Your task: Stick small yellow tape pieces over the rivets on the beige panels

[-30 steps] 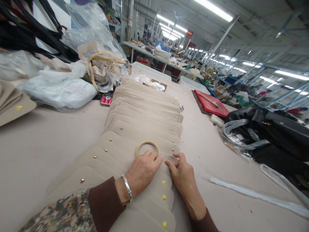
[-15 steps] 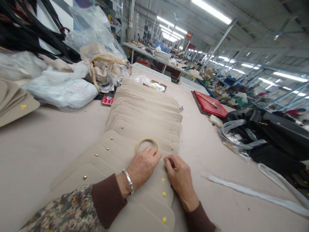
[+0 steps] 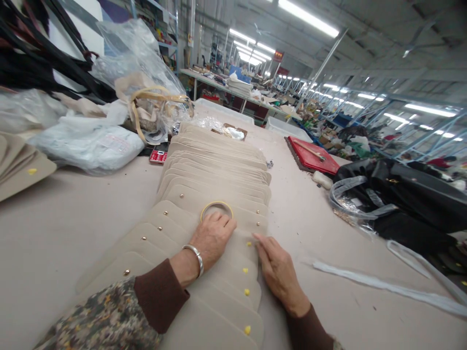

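Note:
Beige bag panels (image 3: pixel 215 167) lie overlapped in a long row on the table, some with small metal studs near the corners. My left hand (image 3: pixel 213 238), with a silver bangle at the wrist, is closed on a roll of yellow-edged tape (image 3: pixel 217 204) that stands over the panels. My right hand (image 3: pixel 279 272) is at the right edge of the row, fingers stretched forward, the index tip beside a panel's edge. Close to that fingertip sits a small yellow tape piece (image 3: pixel 249 244). Several similar yellow pieces run down the nearer panels' right side.
At left are a plastic-wrapped packet (image 3: pixel 87 146) and more beige panels (image 3: pixel 22 163). A red board (image 3: pixel 314 155) with a wooden-handled tool lies at the back right. Black bags (image 3: pixel 397 194) and a white strip (image 3: pixel 365 277) occupy the right side.
My right hand has drawn slightly right and down from the panel, its fingers straighter. A yellow piece now shows where its fingers were. My left hand moved slightly left with the tape roll.

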Demonstrator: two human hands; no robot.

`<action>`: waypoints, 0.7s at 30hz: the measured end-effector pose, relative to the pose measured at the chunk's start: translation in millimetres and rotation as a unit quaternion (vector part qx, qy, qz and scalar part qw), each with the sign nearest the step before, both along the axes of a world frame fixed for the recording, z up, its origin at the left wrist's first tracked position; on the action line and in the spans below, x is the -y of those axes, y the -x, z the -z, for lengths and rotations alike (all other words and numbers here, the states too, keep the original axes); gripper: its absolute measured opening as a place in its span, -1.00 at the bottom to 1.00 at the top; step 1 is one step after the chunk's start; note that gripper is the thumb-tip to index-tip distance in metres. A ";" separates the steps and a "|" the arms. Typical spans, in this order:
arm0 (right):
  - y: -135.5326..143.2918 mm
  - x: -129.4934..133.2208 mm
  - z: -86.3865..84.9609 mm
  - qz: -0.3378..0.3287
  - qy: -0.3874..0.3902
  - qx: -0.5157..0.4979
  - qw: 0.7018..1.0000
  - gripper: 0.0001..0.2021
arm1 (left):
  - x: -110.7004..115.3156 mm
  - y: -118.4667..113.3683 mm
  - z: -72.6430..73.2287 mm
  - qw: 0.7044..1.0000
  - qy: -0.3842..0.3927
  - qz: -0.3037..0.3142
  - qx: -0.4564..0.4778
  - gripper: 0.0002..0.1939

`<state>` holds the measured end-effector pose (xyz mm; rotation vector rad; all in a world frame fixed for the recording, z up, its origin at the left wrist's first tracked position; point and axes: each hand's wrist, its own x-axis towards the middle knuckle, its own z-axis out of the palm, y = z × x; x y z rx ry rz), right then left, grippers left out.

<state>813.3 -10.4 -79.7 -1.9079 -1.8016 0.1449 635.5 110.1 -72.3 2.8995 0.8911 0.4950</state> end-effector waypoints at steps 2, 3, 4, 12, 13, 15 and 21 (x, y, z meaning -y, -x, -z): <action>-5.5 -2.9 5.9 0.045 -0.036 -0.069 0.996 -0.67 | -0.7 -0.2 -0.1 1.000 0.005 0.006 -0.011 -0.82; -7.7 -4.3 8.9 0.054 -0.042 -0.087 0.994 -0.67 | -0.5 0.0 -0.6 1.000 0.009 0.011 -0.015 -0.82; -9.5 -5.2 11.5 0.053 -0.041 -0.095 0.993 -0.67 | 0.2 0.6 -1.3 1.000 0.013 0.018 -0.018 -0.83; -7.1 1.3 4.7 0.088 -0.034 -0.199 0.975 -0.70 | 12.2 14.4 -0.7 0.978 0.056 0.178 0.093 -0.83; -3.9 2.9 0.5 0.092 -0.044 -0.220 0.970 -0.73 | 12.7 15.5 -0.5 0.972 0.065 0.186 0.130 -0.82; 4.4 5.5 -8.1 0.066 -0.062 -0.246 0.965 -0.79 | 13.6 16.6 -1.3 0.960 0.091 0.195 0.177 -0.75; 26.7 4.0 -21.8 -0.075 -0.099 -0.204 0.971 -0.82 | 20.4 15.8 -4.6 0.960 0.117 0.184 0.174 -0.56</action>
